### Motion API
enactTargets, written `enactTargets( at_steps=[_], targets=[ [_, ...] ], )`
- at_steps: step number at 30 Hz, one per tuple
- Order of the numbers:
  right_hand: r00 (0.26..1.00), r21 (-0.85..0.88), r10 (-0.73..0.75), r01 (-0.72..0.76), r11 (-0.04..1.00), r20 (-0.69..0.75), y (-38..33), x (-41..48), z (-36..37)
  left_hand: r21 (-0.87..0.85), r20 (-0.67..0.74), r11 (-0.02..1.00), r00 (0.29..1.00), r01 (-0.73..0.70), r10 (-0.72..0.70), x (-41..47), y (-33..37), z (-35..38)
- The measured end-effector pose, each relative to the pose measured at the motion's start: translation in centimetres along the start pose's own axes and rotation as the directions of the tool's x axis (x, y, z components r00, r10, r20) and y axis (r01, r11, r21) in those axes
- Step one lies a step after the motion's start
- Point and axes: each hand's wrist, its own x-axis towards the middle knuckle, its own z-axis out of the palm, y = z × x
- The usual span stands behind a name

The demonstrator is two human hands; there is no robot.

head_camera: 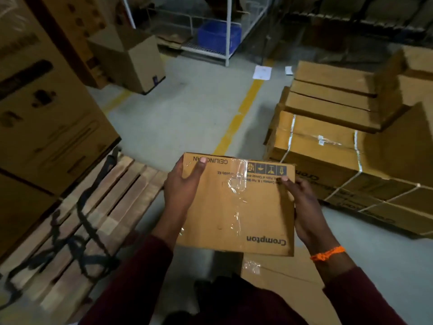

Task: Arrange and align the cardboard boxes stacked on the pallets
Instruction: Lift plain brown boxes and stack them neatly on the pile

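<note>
while the left hand (181, 191) and right hand (302, 207) clamp the carried box (236, 207) at centre frame, risk: glossy tape (236, 184) may slip, dropping it between the pallet (93, 207) at 9 o'clock and strapped boxes (328, 156) at 2 o'clock.

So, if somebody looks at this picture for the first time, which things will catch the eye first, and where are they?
First comes the Crompton box in the centre, held from both sides by the left hand and the right hand, with an orange wrist thread on the right. At the left lies a bare wooden pallet with a black strap across it. At the right, strapped boxes are stacked unevenly on the floor.
</note>
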Motion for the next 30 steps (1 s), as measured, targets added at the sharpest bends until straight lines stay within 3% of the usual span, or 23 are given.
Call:
enactTargets(
  at_steps=[6, 15, 23, 30],
  targets=[
    [0.978, 0.046, -0.047, 0.058, 0.997, -0.203, -2.4, 4.1, 4.2, 0.041, 0.181, 0.994, 0.979, -0.101, 0.092, 10.4, 4.1, 1.3],
    [0.897, 0.179, -0.058, 0.150, 0.972, -0.439, -6.5, 15.3, 15.9, 0.047, 0.422, 0.966, 0.882, -0.254, 0.211, 31.0, 9.3, 4.5],
    [0.819, 0.152, -0.095, 0.217, 0.964, -0.565, -12.5, 26.6, 23.8, 0.026, 0.527, 0.907, 0.777, -0.420, 0.344, 46.4, 16.7, 7.8],
    [0.706, 0.145, -0.100, 0.278, 0.950, -0.701, -17.6, 41.0, 25.3, -0.014, 0.597, 0.908, 0.725, -0.419, 0.344, 60.1, 21.2, 17.0]
  ],
)
